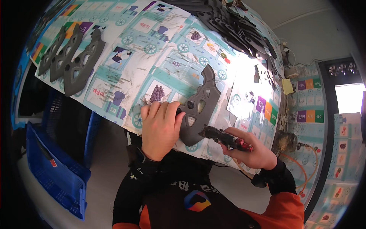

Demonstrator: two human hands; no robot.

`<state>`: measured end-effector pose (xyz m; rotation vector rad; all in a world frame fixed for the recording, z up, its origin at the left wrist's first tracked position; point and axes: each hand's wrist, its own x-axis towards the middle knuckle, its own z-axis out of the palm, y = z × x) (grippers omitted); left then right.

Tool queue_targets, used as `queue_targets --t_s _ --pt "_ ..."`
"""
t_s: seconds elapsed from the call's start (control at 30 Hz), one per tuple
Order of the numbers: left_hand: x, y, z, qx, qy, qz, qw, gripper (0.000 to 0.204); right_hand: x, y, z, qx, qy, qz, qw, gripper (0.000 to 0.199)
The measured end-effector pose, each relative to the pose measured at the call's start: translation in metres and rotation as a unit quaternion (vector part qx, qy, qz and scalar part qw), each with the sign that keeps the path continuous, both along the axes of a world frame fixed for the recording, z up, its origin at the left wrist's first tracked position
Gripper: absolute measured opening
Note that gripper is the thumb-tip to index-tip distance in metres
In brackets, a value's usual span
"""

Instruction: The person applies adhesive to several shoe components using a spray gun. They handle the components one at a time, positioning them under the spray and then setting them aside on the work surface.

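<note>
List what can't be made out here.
All in the head view:
Left hand's grip: the back of the hand hides the palm.
Grey part's underside: it faces the table covering.
Hand tool: fingers of the right hand partly cover it.
Dark pile's count: pieces overlap; the upper edge cuts it off.

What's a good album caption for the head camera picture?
Left hand against a grey part with holes, right hand holding a black-and-red tool at its edge.

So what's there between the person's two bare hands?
In the head view, a dark grey, curved piece with cut-out openings lies between the left hand and right hand, along with the black nose of the red-and-black handheld tool.
</note>
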<state>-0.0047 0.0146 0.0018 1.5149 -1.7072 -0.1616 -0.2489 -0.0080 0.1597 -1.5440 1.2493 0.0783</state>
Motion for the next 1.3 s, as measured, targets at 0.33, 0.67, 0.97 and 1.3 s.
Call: queue_targets --t_s 0.33,0.67,0.97,1.3 --pt "-0.001 -0.003 0.0 0.014 0.001 0.003 1.0 0.033 0.005 -0.01 -0.01 -0.046 0.006 0.051 0.998 0.033" --pt "0.0 -0.003 0.0 0.017 0.003 -0.001 1.0 0.031 0.005 -0.011 -0.016 -0.063 -0.014 0.082 0.995 0.033" --pt "0.001 -0.003 0.001 0.017 0.01 -0.004 1.0 0.031 0.001 -0.008 -0.012 -0.074 0.018 0.063 0.995 0.033" --pt "0.0 -0.003 0.001 0.029 0.006 -0.004 1.0 0.031 -0.003 -0.011 -0.009 -0.067 0.034 0.022 0.997 0.029"
